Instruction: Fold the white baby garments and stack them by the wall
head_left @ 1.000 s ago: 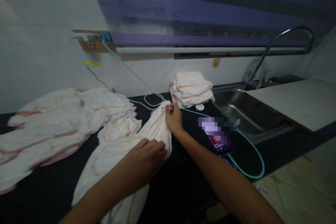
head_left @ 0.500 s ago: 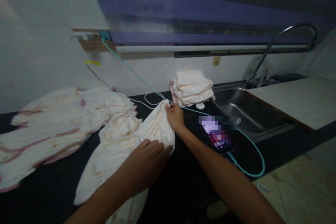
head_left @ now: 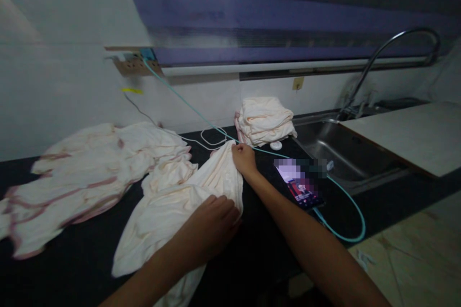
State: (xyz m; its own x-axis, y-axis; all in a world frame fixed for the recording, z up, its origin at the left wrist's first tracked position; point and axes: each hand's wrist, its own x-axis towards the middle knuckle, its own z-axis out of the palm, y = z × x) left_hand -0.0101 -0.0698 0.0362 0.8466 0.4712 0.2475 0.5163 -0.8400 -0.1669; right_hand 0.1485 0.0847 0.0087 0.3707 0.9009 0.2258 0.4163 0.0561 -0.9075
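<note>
Cream, soft, wrinkled cloth [head_left: 180,206] lies in loose folds on the black counter [head_left: 72,268], stretching from its front edge toward the back. Right hand [head_left: 245,159] pinches the cloth's far corner with fingers closed on it. Left hand [head_left: 212,223] presses on the near right edge, fingers curled; whether it grips the cloth is unclear. A folded stack [head_left: 264,120] sits by the steel sink [head_left: 338,153]. The phone [head_left: 300,184] screen is blurred. More crumpled cloths [head_left: 90,172] on the left look smeared.
</note>
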